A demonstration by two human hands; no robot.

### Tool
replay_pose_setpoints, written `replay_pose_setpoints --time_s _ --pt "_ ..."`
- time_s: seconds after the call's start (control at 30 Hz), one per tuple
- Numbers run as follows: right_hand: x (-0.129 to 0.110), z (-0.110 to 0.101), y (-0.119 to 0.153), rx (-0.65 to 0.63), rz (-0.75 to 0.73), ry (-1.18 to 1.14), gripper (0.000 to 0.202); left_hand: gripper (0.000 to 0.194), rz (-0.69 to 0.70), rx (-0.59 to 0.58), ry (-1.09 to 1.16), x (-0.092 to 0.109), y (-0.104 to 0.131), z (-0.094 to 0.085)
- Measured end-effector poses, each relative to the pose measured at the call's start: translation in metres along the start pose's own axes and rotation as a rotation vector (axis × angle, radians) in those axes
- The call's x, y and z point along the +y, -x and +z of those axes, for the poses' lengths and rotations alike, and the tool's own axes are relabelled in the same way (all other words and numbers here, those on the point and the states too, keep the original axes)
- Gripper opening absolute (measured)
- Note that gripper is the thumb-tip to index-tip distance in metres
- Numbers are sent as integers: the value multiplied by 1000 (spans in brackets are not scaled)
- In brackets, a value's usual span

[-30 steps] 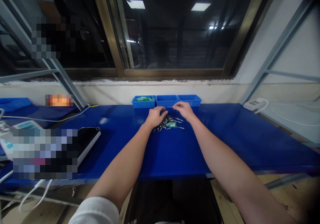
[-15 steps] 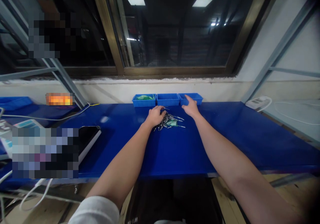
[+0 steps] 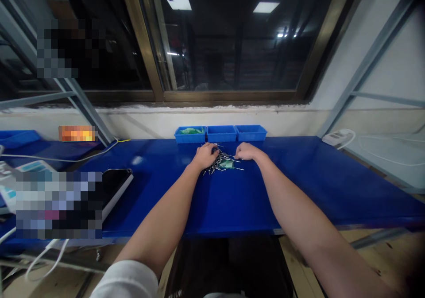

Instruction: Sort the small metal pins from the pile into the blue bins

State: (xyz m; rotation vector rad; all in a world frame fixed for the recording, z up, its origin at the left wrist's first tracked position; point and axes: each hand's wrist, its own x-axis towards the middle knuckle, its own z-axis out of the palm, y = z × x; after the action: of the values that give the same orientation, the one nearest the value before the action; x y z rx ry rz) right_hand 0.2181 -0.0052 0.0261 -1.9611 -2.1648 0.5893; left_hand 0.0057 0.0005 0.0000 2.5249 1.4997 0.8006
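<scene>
A loose pile of blind rivets (image 3: pixel 219 161), thin silver pins with dark ends, lies on the blue table. Among them at the right side is a small green packet (image 3: pixel 227 164). My left hand (image 3: pixel 205 155) curls over the pile's left and back edge, its thumb and fingers around some of the rivets; the fingertips are partly hidden. At the pile's right edge, my right hand (image 3: pixel 245 151) is closed in a pinch, fingertips at the end of a thin pin.
Along the wall stand three blue bins: the left bin (image 3: pixel 190 134) holds green packets, beside a middle bin (image 3: pixel 222 134) and a right bin (image 3: pixel 251 133). A dark-topped device (image 3: pixel 116 183) lies left. A white power strip (image 3: pixel 338 137) sits far right.
My right hand has come down and left from in front of the right bin to the pile, its spread fingers closing into a pinch. The left hand stays at the pile.
</scene>
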Motion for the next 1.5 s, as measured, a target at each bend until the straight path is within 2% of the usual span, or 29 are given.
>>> replay_pose_setpoints --time_s 0.23,0.33,0.43,0.53,0.63,0.77,0.93,1.13,1.23,1.37,1.5 --pt "1 8 -3 15 -90 -57 17 29 7 -5 2 0 0 0" --pt "-1 11 -4 60 -145 -89 20 30 28 10 24 1 0 0" --pt "-4 11 -3 118 -231 -122 22 32 93 34 69 3 0 -1" --pt "-9 11 0 118 -324 -188 21 27 189 35 103 5 0 -2" --pt "-12 12 1 110 -346 -322 22 23 226 50 109 5 -1 -4" --pt "-13 14 0 132 -368 -645 19 25 219 88 104 4 -2 -4" --pt "-12 18 -2 158 -419 -908 21 27 203 72 78 7 0 -5" --pt "-7 19 -8 297 -364 -1070 25 31 138 99 75 9 0 -4" --pt "0 15 -14 472 -256 -1042 28 34 65 134 73 7 0 -4" --pt "13 9 -24 675 -156 -953 36 34 17 108 48 6 0 -4" --pt "20 8 -31 664 -126 -863 65 33 -10 70 29 5 0 -3"
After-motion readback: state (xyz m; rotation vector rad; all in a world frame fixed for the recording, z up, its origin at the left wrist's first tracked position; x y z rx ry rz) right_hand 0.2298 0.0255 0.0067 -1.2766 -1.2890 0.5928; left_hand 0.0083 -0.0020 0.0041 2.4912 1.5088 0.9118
